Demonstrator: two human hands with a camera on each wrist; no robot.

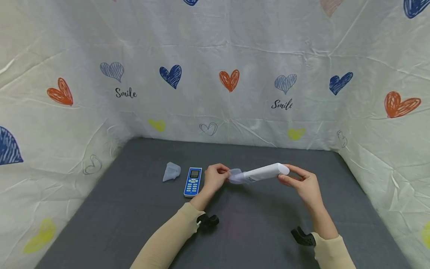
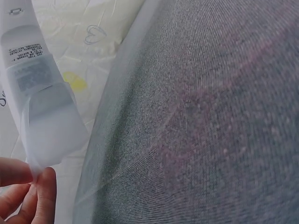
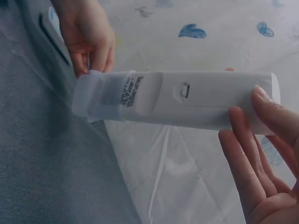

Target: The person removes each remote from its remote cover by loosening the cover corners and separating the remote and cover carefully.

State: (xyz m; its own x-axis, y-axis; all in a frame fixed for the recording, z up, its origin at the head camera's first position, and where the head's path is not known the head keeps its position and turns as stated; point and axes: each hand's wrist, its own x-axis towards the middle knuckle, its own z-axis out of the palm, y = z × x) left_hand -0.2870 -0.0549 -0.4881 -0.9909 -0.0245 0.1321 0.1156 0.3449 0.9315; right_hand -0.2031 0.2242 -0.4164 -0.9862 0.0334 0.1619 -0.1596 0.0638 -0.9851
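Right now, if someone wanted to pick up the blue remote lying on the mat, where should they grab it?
Pinch the blue remote across its long side edges near mid-length, coming from above: it lies flat, buttons up, narrow, on the grey mat, with free space either side.

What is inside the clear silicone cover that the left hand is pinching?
One end of the white remote sits inside the clear cover; its label shows through. The button side faces away, unseen.
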